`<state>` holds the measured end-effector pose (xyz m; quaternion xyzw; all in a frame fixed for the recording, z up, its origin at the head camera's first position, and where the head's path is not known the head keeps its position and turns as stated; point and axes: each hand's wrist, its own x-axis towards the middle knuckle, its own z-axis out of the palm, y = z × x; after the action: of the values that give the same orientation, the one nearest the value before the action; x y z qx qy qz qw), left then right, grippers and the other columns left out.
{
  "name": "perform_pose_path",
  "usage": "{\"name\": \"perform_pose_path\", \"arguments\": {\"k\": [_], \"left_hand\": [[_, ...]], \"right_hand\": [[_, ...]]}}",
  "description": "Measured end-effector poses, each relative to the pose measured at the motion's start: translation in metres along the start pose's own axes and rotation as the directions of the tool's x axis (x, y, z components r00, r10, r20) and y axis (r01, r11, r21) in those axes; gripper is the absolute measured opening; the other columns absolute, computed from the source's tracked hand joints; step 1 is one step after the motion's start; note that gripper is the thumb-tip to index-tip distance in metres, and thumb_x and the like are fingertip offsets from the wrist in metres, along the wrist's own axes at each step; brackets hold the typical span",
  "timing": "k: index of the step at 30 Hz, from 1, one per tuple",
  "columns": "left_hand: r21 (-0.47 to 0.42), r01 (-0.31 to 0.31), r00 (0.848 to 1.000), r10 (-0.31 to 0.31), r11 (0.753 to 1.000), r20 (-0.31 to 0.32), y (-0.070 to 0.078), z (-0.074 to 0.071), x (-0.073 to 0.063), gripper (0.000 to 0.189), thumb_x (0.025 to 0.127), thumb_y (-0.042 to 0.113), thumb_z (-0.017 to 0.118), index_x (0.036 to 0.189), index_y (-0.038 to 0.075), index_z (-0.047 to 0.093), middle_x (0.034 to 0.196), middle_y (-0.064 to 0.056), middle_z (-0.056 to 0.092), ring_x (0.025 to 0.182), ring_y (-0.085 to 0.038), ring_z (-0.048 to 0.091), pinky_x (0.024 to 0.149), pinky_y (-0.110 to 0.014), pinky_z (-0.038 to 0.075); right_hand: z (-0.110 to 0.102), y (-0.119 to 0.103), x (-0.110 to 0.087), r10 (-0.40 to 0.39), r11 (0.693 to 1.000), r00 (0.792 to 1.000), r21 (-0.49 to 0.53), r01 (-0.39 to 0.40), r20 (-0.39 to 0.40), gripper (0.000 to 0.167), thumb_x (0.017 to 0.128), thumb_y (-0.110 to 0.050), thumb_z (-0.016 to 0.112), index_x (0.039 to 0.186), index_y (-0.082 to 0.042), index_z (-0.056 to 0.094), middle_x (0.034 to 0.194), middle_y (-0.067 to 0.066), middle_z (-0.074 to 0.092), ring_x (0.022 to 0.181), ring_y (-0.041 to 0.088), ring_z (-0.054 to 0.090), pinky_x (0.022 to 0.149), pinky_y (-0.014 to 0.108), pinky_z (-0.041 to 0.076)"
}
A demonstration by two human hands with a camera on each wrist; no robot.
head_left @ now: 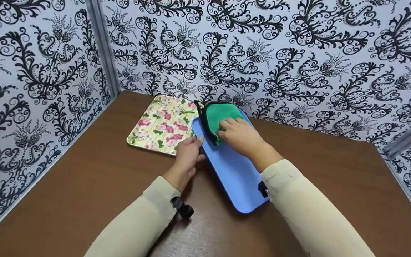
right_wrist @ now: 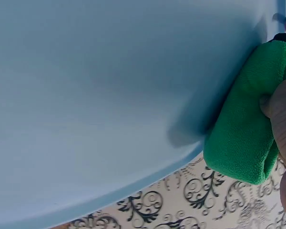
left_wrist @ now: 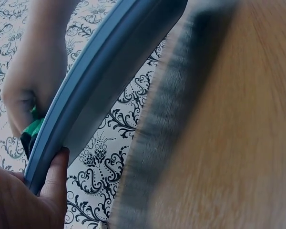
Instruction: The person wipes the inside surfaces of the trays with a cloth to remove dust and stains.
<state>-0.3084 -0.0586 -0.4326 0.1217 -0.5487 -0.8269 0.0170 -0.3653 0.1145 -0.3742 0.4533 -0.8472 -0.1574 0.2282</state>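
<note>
A blue rectangular tray (head_left: 239,182) stands tilted above the brown table, its long side running away from me. My left hand (head_left: 187,157) pinches its left edge, and the left wrist view shows the thumb (left_wrist: 57,174) against the tray's underside. My right hand (head_left: 243,137) grips a green cloth (head_left: 221,116) with black edging at the far end of the tray. In the right wrist view the folded cloth (right_wrist: 243,119) lies against the tray's inner surface and overhangs the rim. Some right fingers are hidden behind the cloth.
A cream tray with pink flowers (head_left: 162,125) lies on the table (head_left: 95,175), left of the blue tray and near the back wall. Patterned black-and-white walls (head_left: 262,53) close off the back and sides. Each wrist carries a black strapped camera (head_left: 183,208).
</note>
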Motion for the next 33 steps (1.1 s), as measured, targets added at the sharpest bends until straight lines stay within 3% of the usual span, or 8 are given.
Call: {"name": "perform_pose_path", "arguments": {"k": [16, 23, 29, 33], "left_hand": [[0.051, -0.004, 1.0, 0.005, 0.999, -0.01, 0.002, 0.001, -0.001, 0.024, 0.107, 0.013, 0.055, 0.111, -0.005, 0.069, 0.094, -0.007, 0.066, 0.075, -0.014, 0.067, 0.067, -0.027, 0.059], [0.052, -0.004, 1.0, 0.005, 0.999, -0.012, 0.002, 0.001, -0.002, 0.024, 0.107, 0.014, 0.056, 0.111, -0.005, 0.069, 0.095, -0.008, 0.065, 0.076, -0.014, 0.067, 0.067, -0.027, 0.059], [0.041, 0.006, 1.0, -0.006, 0.999, -0.006, 0.001, 0.0, -0.001, 0.026, 0.107, 0.015, 0.055, 0.119, -0.005, 0.068, 0.105, -0.011, 0.066, 0.077, -0.014, 0.069, 0.069, -0.028, 0.059], [0.035, 0.019, 1.0, -0.019, 0.999, 0.0, 0.001, -0.001, 0.0, 0.028, 0.108, 0.015, 0.055, 0.123, -0.005, 0.067, 0.109, -0.013, 0.068, 0.077, -0.014, 0.07, 0.07, -0.028, 0.059]], "right_hand": [[0.015, 0.022, -0.019, 0.11, 0.994, 0.993, 0.004, -0.11, 0.052, 0.011, 0.096, -0.01, 0.064, 0.096, -0.014, 0.074, 0.098, 0.007, 0.062, 0.096, 0.029, 0.058, 0.083, 0.043, 0.05], [0.017, 0.027, -0.026, 0.177, 0.982, 0.975, 0.045, -0.184, 0.134, 0.015, 0.097, -0.007, 0.063, 0.105, -0.012, 0.075, 0.104, 0.01, 0.062, 0.103, 0.032, 0.058, 0.095, 0.047, 0.053], [0.018, 0.028, -0.03, 0.276, 0.942, 0.95, 0.157, -0.297, 0.144, 0.019, 0.097, -0.003, 0.061, 0.107, -0.011, 0.076, 0.103, 0.013, 0.065, 0.102, 0.034, 0.061, 0.091, 0.051, 0.056], [0.017, 0.027, -0.03, 0.335, 0.9, 0.924, 0.228, -0.371, 0.183, 0.03, 0.089, 0.01, 0.06, 0.106, -0.011, 0.075, 0.103, 0.014, 0.065, 0.103, 0.035, 0.062, 0.085, 0.052, 0.057]]}}
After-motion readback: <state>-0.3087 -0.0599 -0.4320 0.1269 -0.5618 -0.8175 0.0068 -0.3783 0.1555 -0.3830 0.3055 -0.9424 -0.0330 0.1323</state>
